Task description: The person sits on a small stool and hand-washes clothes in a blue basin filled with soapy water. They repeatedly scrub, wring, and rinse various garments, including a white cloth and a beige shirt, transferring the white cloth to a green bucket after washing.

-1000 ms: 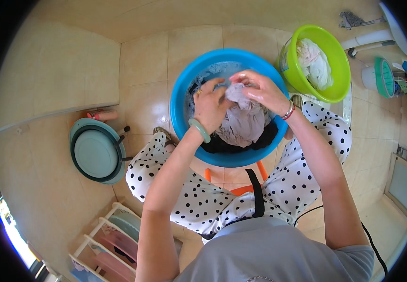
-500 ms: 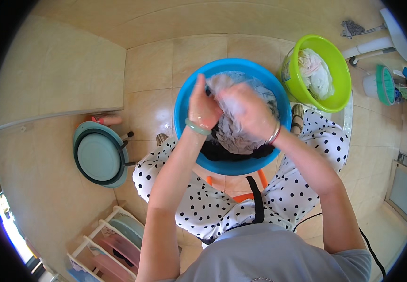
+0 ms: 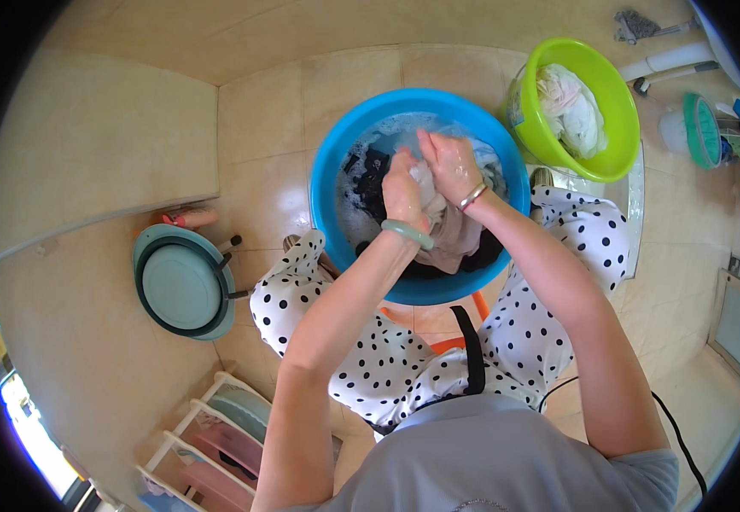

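Note:
A round blue basin of sudsy water stands between my knees. In it lies a wet greyish-beige garment, its paler, foamy end bunched up between my hands. My left hand, with a green bangle at the wrist, is closed on the left side of that bunch. Close beside it on the right, my right hand is curled in a fist around the cloth, fingers wet. Dark clothes soak at the basin's left and along its near side. A light bluish cloth shows at the right.
A lime-green bucket holding white laundry stands right of the basin. Folded grey-green basins lean at the left wall. A white rack with pink and green basins is at lower left. A black cord runs at lower right.
My hands, blurred and higher over the basin before, have come down and together on the garment. My left hand has gone from open and upright to closed on it. The view has shifted slightly.

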